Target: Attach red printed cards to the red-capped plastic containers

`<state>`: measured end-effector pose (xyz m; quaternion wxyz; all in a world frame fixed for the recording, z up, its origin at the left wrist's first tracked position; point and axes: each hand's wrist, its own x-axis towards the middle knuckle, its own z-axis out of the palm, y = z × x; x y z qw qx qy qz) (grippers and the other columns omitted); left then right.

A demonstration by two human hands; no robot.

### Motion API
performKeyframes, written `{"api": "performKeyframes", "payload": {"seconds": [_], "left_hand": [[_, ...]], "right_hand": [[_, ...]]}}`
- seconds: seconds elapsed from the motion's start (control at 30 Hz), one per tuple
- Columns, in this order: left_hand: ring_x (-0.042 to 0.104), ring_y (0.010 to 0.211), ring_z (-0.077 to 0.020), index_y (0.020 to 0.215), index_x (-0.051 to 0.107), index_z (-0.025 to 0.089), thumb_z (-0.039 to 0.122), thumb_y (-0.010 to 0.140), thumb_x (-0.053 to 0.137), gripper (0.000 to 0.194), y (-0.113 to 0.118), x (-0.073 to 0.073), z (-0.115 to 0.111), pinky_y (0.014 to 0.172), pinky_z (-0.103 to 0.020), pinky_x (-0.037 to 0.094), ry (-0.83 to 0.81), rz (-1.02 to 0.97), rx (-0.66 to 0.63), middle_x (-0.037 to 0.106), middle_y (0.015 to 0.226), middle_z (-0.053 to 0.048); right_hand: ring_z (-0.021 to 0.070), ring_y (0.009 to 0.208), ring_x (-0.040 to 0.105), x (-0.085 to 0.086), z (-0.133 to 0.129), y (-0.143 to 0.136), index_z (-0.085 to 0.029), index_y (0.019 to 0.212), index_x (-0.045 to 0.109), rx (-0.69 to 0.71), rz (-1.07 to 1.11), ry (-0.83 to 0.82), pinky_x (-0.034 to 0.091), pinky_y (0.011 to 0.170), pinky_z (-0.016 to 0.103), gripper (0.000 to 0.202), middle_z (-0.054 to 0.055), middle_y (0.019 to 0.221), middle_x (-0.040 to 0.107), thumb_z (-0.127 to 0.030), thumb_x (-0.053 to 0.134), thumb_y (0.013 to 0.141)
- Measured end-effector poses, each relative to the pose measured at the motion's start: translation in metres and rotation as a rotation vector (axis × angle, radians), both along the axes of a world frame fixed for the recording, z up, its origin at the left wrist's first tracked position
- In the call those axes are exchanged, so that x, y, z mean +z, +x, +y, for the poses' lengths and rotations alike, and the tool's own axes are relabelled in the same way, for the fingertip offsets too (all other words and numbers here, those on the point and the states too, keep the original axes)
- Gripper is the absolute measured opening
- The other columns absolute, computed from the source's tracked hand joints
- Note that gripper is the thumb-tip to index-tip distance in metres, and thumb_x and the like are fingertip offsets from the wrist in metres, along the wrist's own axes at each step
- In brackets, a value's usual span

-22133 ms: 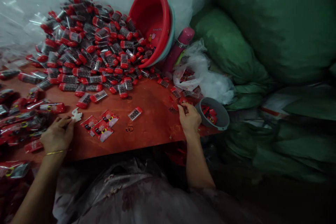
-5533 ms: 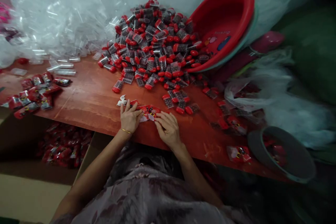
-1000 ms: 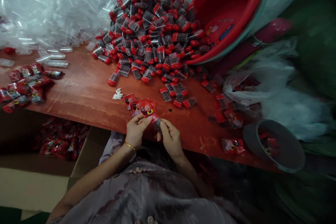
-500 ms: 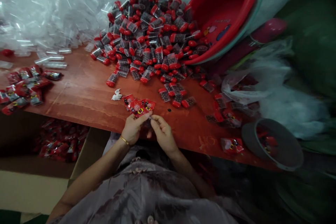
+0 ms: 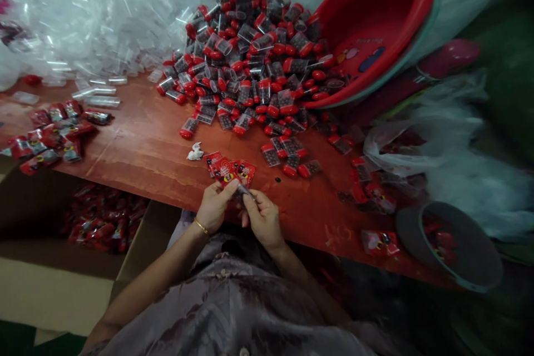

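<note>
Near the table's front edge, my left hand (image 5: 213, 206) is closed, its thumb and fingers pinching a small clear packet (image 5: 242, 191). My right hand (image 5: 263, 218) is closed on the other end of that packet, close beside the left. Several flat red printed packets (image 5: 225, 170) lie fanned just beyond my fingertips. A small white crumpled piece (image 5: 194, 151) rests left of them. Behind stands a large heap of clear tubes with red caps (image 5: 254, 61), with several more tubes (image 5: 287, 151) lying nearer my right hand.
A red basin (image 5: 375, 16) leans at the back right. Clear empty tubes (image 5: 100, 11) pile up at the back left. Filled red packets (image 5: 58, 133) lie left, above a cardboard box (image 5: 54, 289). Plastic bags (image 5: 450, 161) and a grey tub (image 5: 496, 256) stand right.
The whole view has shifted, so the table's things appear farther right. The clear packet between my hands shows more, and my fingers have moved slightly around it.
</note>
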<state>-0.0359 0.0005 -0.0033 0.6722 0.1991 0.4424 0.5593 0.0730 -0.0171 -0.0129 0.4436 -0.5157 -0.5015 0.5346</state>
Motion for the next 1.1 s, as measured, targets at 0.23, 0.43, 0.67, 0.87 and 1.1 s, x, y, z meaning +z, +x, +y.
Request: {"api": "performKeyframes", "payload": {"seconds": [0.23, 0.43, 0.67, 0.87, 1.1], "left_hand": [[0.044, 0.041, -0.0059, 0.079, 0.069, 0.012, 0.049, 0.064, 0.072, 0.04, 0.005, 0.002, -0.004, 0.04, -0.019, 0.037, -0.007, -0.018, -0.047, 0.057, 0.055, 0.001], [0.048, 0.047, -0.0059, 0.065, 0.064, 0.013, 0.053, 0.059, 0.074, 0.042, 0.002, -0.002, -0.002, 0.046, -0.018, 0.04, 0.029, 0.033, 0.038, 0.058, 0.055, 0.002], [0.045, 0.039, -0.0062, 0.066, 0.063, 0.013, 0.051, 0.061, 0.074, 0.04, 0.005, 0.001, -0.007, 0.037, -0.019, 0.036, 0.024, 0.044, -0.007, 0.05, 0.049, 0.004], [0.052, 0.049, -0.0092, 0.084, 0.067, 0.012, 0.047, 0.061, 0.076, 0.043, -0.006, 0.012, 0.0, 0.034, -0.018, 0.032, -0.046, 0.015, 0.032, 0.066, 0.07, -0.004], [0.053, 0.049, -0.0084, 0.082, 0.068, 0.011, 0.048, 0.059, 0.076, 0.045, -0.011, 0.007, 0.002, 0.039, -0.018, 0.034, -0.041, -0.012, 0.008, 0.067, 0.071, -0.006]], "right_hand": [[0.005, 0.033, 0.046, 0.005, 0.004, -0.003, -0.017, 0.083, 0.058, -0.026, 0.065, -0.042, 0.037, 0.034, 0.017, 0.031, -0.003, 0.06, 0.061, -0.047, 0.053, 0.081], [0.0076, 0.031, 0.047, 0.006, 0.005, -0.001, -0.016, 0.088, 0.061, -0.052, -0.006, -0.034, 0.037, 0.034, 0.018, 0.032, -0.007, 0.045, 0.052, -0.046, 0.051, 0.083], [0.007, 0.034, 0.048, 0.01, 0.014, -0.009, -0.017, 0.088, 0.062, -0.019, -0.059, 0.025, 0.038, 0.035, 0.018, 0.031, -0.004, 0.052, 0.059, -0.045, 0.05, 0.084], [0.0109, 0.05, 0.061, 0.011, 0.013, -0.002, -0.02, 0.1, 0.063, 0.21, 0.058, 0.02, 0.051, 0.053, 0.023, 0.026, -0.002, 0.068, 0.068, -0.036, 0.054, 0.081], [0.0105, 0.045, 0.06, 0.004, 0.022, -0.012, -0.02, 0.077, 0.058, 0.163, 0.092, -0.041, 0.049, 0.046, 0.021, 0.019, -0.003, 0.06, 0.065, -0.039, 0.06, 0.075]]}}
